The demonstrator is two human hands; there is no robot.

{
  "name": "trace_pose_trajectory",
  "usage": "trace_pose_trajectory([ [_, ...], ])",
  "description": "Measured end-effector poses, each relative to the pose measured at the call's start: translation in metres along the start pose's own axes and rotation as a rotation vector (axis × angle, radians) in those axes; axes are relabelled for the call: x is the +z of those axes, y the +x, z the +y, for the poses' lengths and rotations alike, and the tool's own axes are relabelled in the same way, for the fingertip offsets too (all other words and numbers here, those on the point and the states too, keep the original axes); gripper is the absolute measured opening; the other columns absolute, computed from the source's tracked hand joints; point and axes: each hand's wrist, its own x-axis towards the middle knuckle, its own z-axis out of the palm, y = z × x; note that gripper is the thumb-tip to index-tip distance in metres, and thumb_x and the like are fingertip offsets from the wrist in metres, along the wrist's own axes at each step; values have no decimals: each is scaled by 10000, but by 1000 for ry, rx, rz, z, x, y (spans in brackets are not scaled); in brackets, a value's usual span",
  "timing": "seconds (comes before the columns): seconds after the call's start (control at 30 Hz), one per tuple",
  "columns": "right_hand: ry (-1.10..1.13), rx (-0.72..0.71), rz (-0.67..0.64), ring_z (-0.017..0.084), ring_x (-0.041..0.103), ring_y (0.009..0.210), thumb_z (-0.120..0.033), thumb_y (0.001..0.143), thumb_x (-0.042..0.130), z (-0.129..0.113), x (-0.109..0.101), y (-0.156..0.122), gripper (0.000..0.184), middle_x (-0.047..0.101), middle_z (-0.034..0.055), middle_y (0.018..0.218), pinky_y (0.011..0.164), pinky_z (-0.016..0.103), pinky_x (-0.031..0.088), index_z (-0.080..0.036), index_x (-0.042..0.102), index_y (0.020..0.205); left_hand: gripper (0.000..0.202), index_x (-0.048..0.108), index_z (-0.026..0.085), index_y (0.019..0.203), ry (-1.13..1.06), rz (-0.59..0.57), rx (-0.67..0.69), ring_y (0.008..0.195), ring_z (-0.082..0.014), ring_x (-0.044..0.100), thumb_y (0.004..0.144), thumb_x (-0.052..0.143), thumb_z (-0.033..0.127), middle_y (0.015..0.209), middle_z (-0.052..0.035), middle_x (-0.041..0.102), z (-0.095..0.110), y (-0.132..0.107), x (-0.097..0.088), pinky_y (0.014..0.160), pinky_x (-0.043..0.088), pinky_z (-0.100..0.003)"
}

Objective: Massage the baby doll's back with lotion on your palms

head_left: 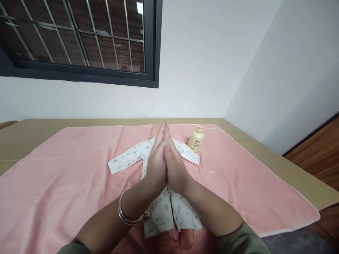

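Note:
My left hand (156, 164) and my right hand (176, 167) are pressed palm to palm, fingers stretched out and pointing up and away. Nothing shows between them. Below lies what looks like a baby doll (186, 239), partly covered by a white patterned baby top (160, 211). The top's sleeves (127, 159) are spread out to both sides, and its front edges part at the bottom. My hands and forearms hide the doll's middle; only a bit of its head and its lower end show. A silver bangle circles my left wrist.
A cream pump bottle (196, 140) stands by the right sleeve. Under everything is a pink blanket (84, 169) with soft folds, spread over a tan table (267, 152). A white wall (196, 70) and a barred window (79, 38) are behind; wooden panels (317, 158) are at right.

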Motion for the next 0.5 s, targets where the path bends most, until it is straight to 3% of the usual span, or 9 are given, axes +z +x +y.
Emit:
trace_pose_trajectory([
  [0.17, -7, -38, 93, 197, -32, 1533, -595, 1027, 223, -3, -4, -1, 668, 59, -60, 1673, 1272, 460, 106, -320, 9, 1597, 451, 500, 334, 1424, 107, -97, 53, 1508, -228, 243, 1011, 329, 397, 1515, 29, 486, 6, -13, 5, 1236, 281, -400],
  [0.3, -110, -324, -21, 252, -90, 1526, -598, 1020, 217, -13, 3, -8, 715, 12, -52, 1677, 1271, 520, 57, -292, -87, 1590, 473, 483, 344, 1430, 62, -127, 164, 1515, -213, 218, 1018, 294, 479, 1572, 48, 405, 17, -9, -5, 1249, 242, -413],
  [0.4, -157, -496, -138, 314, -20, 1530, -584, 989, 367, -19, 11, -18, 854, 9, 4, 1681, 1258, 579, 100, -252, -151, 1581, 504, 459, 303, 1441, 5, -80, 243, 1511, -191, 234, 1021, 248, 485, 1591, 18, 379, 30, 3, -16, 1260, 206, -411],
  [0.5, -178, -430, -240, 284, 104, 1532, -466, 962, 486, -25, 16, -30, 931, 47, 3, 1678, 1264, 529, 186, -285, -199, 1566, 504, 448, 244, 1435, -45, 46, 379, 1510, -159, 235, 1025, 211, 416, 1605, -15, 355, 43, 15, -26, 1275, 158, -400],
])
